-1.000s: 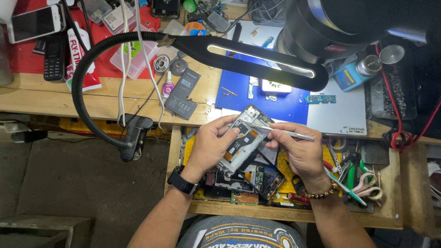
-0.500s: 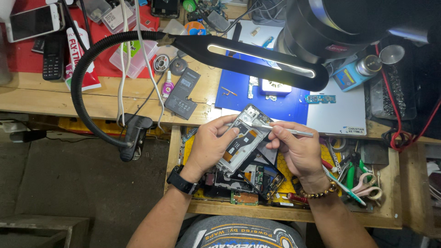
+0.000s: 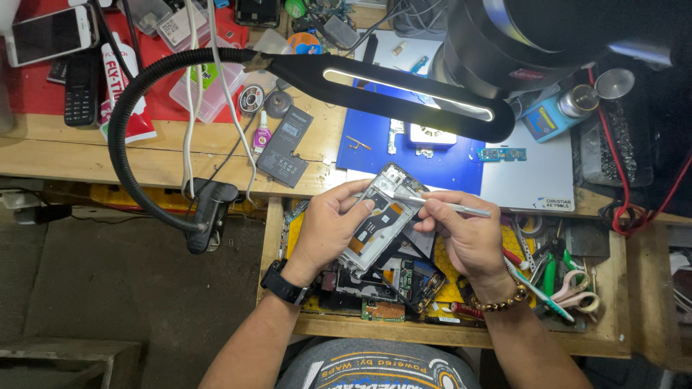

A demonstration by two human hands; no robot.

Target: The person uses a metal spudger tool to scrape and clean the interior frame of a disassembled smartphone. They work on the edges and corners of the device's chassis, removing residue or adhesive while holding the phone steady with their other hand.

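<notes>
My left hand (image 3: 328, 229) grips an opened phone body (image 3: 382, 216), back cover off, with its metal frame and an orange flex strip showing. It is held tilted over an open wooden drawer (image 3: 613, 346). My right hand (image 3: 465, 234) pinches silver tweezers (image 3: 443, 206) whose tip rests on the upper part of the phone's inside. A black watch sits on my left wrist, a bead bracelet on my right.
The drawer holds circuit boards (image 3: 404, 284), pliers and tools (image 3: 559, 277). On the bench lie a blue work mat (image 3: 440, 162), a loose phone battery (image 3: 285, 146), a gooseneck lamp (image 3: 404, 90), a white phone (image 3: 50, 32), a black keypad phone (image 3: 78, 88), red cables (image 3: 627, 209).
The hands stay nearly still. The tweezers' tip has shifted slightly on the upper part of the phone's inside.
</notes>
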